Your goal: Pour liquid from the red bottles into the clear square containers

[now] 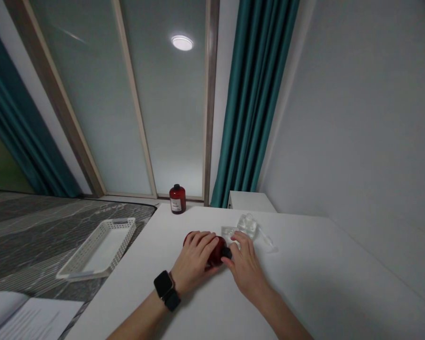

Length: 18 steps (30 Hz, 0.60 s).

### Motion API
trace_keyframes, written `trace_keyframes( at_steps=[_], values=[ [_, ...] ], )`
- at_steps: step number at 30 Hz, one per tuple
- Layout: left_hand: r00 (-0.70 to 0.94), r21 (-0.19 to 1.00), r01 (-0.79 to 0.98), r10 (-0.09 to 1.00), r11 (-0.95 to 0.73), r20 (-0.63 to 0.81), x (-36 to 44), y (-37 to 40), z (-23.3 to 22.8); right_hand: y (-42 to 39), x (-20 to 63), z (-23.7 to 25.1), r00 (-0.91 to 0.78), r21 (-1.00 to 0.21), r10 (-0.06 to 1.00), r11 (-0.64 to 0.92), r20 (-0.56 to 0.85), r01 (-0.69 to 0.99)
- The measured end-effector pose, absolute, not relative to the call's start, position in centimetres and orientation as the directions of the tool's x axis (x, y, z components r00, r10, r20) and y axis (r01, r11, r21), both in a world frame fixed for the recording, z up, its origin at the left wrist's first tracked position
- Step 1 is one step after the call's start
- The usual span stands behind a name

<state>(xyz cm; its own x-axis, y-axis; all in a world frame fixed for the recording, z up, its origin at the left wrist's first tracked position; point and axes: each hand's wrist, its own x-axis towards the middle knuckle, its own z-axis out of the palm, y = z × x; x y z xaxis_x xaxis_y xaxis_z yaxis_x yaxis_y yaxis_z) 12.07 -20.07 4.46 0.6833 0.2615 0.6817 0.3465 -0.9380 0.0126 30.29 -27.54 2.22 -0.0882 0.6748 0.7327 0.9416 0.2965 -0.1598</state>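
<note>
A dark red bottle (217,250) lies on its side on the white table, its black cap (227,253) pointing right. My left hand (197,252), with a black watch at the wrist, is wrapped over the bottle's body and hides much of it. At the cap, the thumb and fingers of my right hand (243,262) are closed round it. Just beyond my right hand lie clear plastic pump parts or packaging (247,225), too blurred to name exactly. A second red bottle (177,200) with a white label and black cap stands upright at the table's far left corner.
The white table (297,278) runs to the grey wall on the right. To its left, a white perforated basket (88,271) rests on a grey patterned surface, with an open book (38,317) nearer me. A white cabinet (251,201) stands behind the table, before a teal curtain (257,94).
</note>
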Motion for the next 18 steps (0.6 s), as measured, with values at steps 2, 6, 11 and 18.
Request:
trace_keyframes(
  at_steps=[2,6,11,18],
  values=[
    [0.690,0.029,0.338,0.269,-0.941,0.672,12.0,-20.0,4.5,-27.8,30.5,2.5,-0.110,-0.162,0.689,0.317,0.716,0.934],
    [0.686,0.081,0.344,0.309,-0.936,0.659,11.9,-20.0,4.7,-28.4,30.6,3.7,-0.146,-0.248,0.742,0.393,0.654,0.885],
    [0.679,0.132,0.316,0.322,-0.939,0.660,11.9,-20.0,4.7,-28.7,30.1,4.6,-0.137,-0.341,0.713,0.484,0.688,0.806],
    [0.699,0.193,0.288,0.344,-0.938,0.627,11.8,-20.2,4.8,-29.1,29.9,4.5,-0.069,-0.423,0.665,0.549,0.744,0.721]
  ],
)
